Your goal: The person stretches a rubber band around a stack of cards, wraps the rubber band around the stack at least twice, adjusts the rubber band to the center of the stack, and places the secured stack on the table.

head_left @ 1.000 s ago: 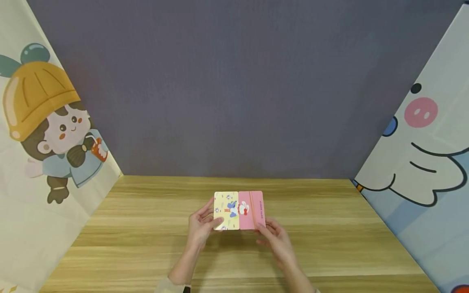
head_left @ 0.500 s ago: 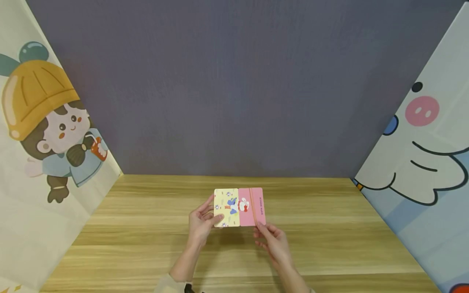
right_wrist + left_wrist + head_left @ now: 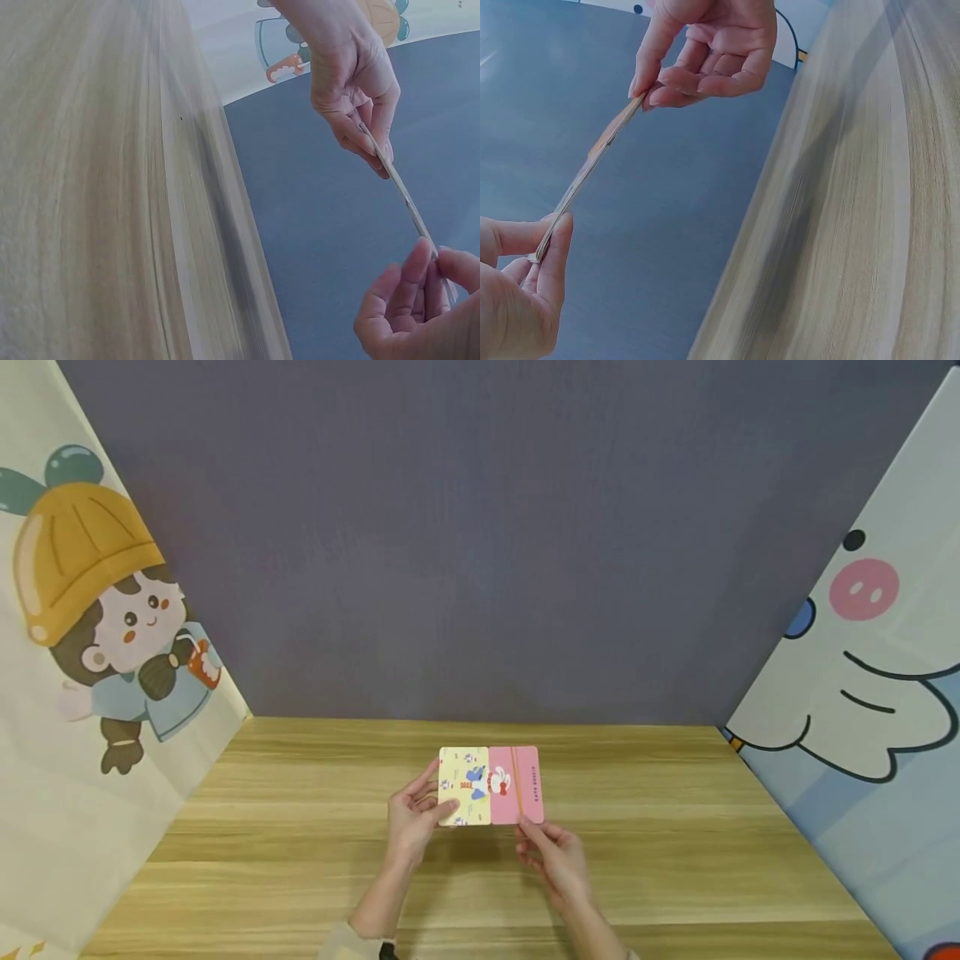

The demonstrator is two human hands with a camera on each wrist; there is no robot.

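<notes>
A small notebook [image 3: 504, 810] is spread out with its covers facing up, one yellow with a blue cartoon figure, one pink with a white rabbit and an orange elastic band [image 3: 516, 777]. On its yellow side, my left hand [image 3: 408, 831] grips the outer edge, thumb on top and fingers behind. My right hand [image 3: 564, 864] pinches the near edge of the pink side, at the lower end of the band. Seen edge-on in the left wrist view, the notebook [image 3: 592, 161] is thin and held tilted above the table. Its inner pages are hidden.
A wood-grain table [image 3: 300, 860] lies under both hands. Behind it rises a dark grey panel [image 3: 480, 543]. Printed cartoon sheets flank it, a child in a yellow hat [image 3: 90, 568] at left and a pig [image 3: 862, 589] at right.
Over the last second the notebook has risen slightly in the head view. My right thumb has shifted left along the near edge, from the pink corner to the band. My left hand keeps its hold.
</notes>
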